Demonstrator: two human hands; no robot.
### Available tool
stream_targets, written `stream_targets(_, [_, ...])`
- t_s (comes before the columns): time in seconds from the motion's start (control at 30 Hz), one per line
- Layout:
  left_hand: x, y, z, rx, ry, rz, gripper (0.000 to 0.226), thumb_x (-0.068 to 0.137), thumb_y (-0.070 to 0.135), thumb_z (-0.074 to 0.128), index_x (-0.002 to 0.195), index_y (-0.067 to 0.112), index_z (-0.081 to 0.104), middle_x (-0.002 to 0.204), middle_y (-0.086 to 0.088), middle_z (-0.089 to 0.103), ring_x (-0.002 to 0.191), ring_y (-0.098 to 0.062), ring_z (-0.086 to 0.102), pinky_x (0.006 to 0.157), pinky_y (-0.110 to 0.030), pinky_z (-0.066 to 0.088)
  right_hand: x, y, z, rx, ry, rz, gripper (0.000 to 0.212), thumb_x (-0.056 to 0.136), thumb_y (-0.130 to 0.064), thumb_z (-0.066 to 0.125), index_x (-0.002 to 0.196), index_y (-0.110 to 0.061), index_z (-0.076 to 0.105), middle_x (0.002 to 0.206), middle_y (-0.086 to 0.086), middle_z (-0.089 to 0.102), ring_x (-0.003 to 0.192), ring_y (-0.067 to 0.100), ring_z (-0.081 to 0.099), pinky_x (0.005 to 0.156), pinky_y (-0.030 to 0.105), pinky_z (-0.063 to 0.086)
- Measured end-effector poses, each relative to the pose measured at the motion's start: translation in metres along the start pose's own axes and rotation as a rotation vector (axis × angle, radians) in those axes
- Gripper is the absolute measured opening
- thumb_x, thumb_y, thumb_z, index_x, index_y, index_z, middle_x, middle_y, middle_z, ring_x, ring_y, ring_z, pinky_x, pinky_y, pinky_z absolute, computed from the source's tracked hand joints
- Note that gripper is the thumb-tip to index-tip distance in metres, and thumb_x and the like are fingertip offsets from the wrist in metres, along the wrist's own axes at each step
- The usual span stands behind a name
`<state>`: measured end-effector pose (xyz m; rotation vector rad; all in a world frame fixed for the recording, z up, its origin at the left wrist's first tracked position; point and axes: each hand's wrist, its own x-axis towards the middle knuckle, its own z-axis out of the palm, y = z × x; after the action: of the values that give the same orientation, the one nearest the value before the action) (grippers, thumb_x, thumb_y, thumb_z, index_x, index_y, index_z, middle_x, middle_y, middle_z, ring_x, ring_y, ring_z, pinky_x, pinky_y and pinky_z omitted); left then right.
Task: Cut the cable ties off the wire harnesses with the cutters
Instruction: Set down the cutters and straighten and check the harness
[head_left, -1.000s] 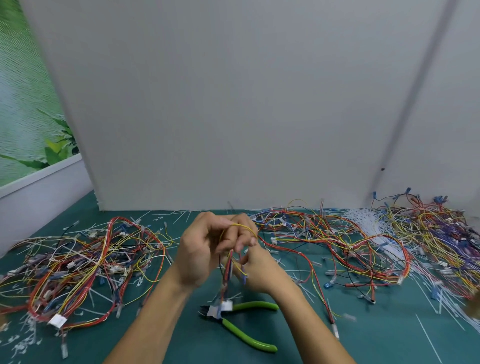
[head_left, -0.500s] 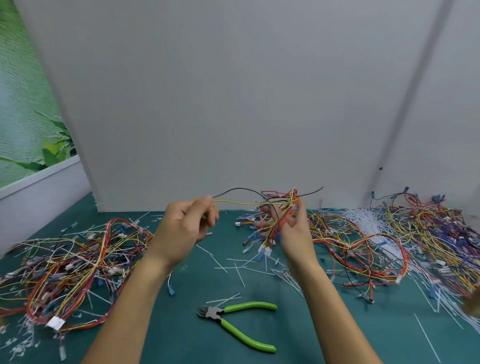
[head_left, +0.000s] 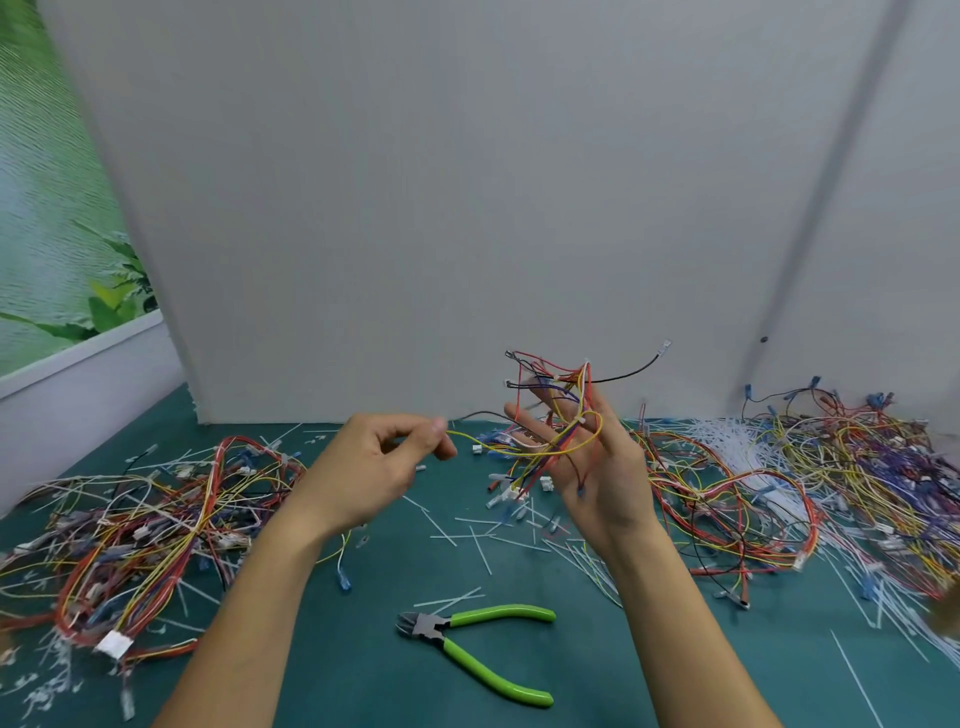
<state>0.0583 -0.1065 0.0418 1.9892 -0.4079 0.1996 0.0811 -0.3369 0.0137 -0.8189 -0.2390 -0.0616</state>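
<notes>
A small wire harness (head_left: 558, 410) of red, yellow, purple and black wires hangs raised above the table, draped over the fingers of my right hand (head_left: 597, 467), palm facing me. My left hand (head_left: 374, 462) pinches the end of a yellow wire of that harness between thumb and forefinger, stretched to the left. The green-handled cutters (head_left: 467, 644) lie on the green mat below my hands, jaws pointing left, untouched.
A tangled heap of harnesses (head_left: 140, 525) lies at the left, another heap (head_left: 727, 493) at the right, more (head_left: 893, 467) at the far right. Cut white cable ties (head_left: 483, 540) litter the mat. A grey panel wall (head_left: 467, 208) stands behind.
My hands rose from near the cutters and parted. The harness went up with my right hand, while my left hand drew a yellow wire out to the left.
</notes>
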Motion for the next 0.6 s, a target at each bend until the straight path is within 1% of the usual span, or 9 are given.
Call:
stream_targets(0.07, [-0.001,0.000,0.003,0.024,-0.107,-0.001,0.031,0.093,0.051,0.057,0.085,0.030,0.078,0.052,0.011,0.056,0.049,-0.012,0.045,0.053,-0.023,0.038,-0.001,-0.003,0.000,0.044,-0.022,0.018,0.041,0.105,-0.025,0.039,0.144,-0.014,0.049,0.149,0.019,0.056,0.123,0.052,0.061,0.108,0.061,0.045])
stream_targets(0.1, [-0.001,0.001,0.004,0.027,-0.154,0.010,0.027,0.095,0.046,0.059,0.087,0.031,0.079,0.056,0.013,0.062,0.051,-0.009,0.048,0.053,-0.020,0.042,-0.002,-0.005,0.000,0.071,-0.033,0.034,0.044,0.106,-0.025,0.033,0.145,-0.013,0.049,0.149,0.020,0.054,0.124,0.053,0.060,0.109,0.061,0.044])
stream_targets(0.17, [-0.002,0.002,0.006,0.002,-0.228,0.023,0.021,0.094,0.041,0.063,0.090,0.029,0.081,0.062,0.012,0.065,0.055,-0.008,0.050,0.054,-0.015,0.042,-0.004,-0.008,0.002,0.102,-0.067,0.056,0.049,0.104,-0.031,0.032,0.141,-0.014,0.059,0.147,0.022,0.056,0.123,0.055,0.060,0.102,0.058,0.049])
stream_targets(0.23, [-0.003,0.003,0.009,-0.034,-0.275,0.029,0.021,0.089,0.045,0.068,0.091,0.028,0.081,0.065,0.005,0.065,0.058,-0.009,0.050,0.054,-0.016,0.042,-0.006,-0.010,0.007,0.111,-0.108,0.070,0.053,0.102,-0.045,0.034,0.128,-0.017,0.071,0.146,0.024,0.057,0.123,0.055,0.060,0.090,0.053,0.056])
stream_targets(0.3, [-0.003,0.003,0.011,-0.072,-0.302,0.030,0.022,0.083,0.046,0.073,0.093,0.029,0.082,0.072,-0.002,0.069,0.063,-0.011,0.049,0.059,-0.021,0.042,-0.007,-0.011,0.009,0.094,-0.130,0.087,0.056,0.103,-0.054,0.033,0.133,-0.018,0.064,0.147,0.026,0.055,0.124,0.055,0.059,0.087,0.051,0.057])
stream_targets(0.4, [-0.003,0.003,0.014,-0.056,-0.329,0.045,0.020,0.078,0.046,0.078,0.092,0.032,0.082,0.073,0.006,0.070,0.065,-0.009,0.048,0.062,-0.023,0.041,-0.009,-0.012,0.012,0.078,-0.170,0.117,0.051,0.099,-0.049,0.043,0.138,-0.019,0.056,0.151,0.024,0.052,0.128,0.053,0.056,0.099,0.056,0.049])
stream_targets(0.5, [-0.003,0.003,0.015,-0.048,-0.314,0.040,0.022,0.080,0.050,0.077,0.092,0.032,0.082,0.076,0.007,0.075,0.064,-0.002,0.054,0.062,-0.016,0.045,-0.010,-0.012,0.010,0.055,-0.196,0.119,0.044,0.098,-0.039,0.045,0.130,-0.022,0.069,0.151,0.017,0.054,0.130,0.050,0.056,0.116,0.066,0.026])
stream_targets(0.53, [-0.003,0.003,0.015,-0.028,-0.296,0.048,0.024,0.083,0.051,0.074,0.092,0.030,0.082,0.077,0.005,0.075,0.063,-0.002,0.055,0.061,-0.017,0.046,-0.010,-0.012,0.010,0.045,-0.200,0.114,0.043,0.098,-0.037,0.044,0.128,-0.022,0.071,0.151,0.016,0.055,0.130,0.050,0.056,0.117,0.066,0.023])
stream_targets(0.6, [-0.004,0.005,0.016,0.001,-0.258,0.085,0.026,0.091,0.050,0.068,0.091,0.026,0.079,0.077,0.003,0.075,0.061,-0.006,0.055,0.060,-0.020,0.046,-0.010,-0.012,0.009,0.051,-0.202,0.102,0.045,0.097,-0.032,0.046,0.137,-0.021,0.063,0.151,0.016,0.054,0.129,0.051,0.057,0.113,0.066,0.026])
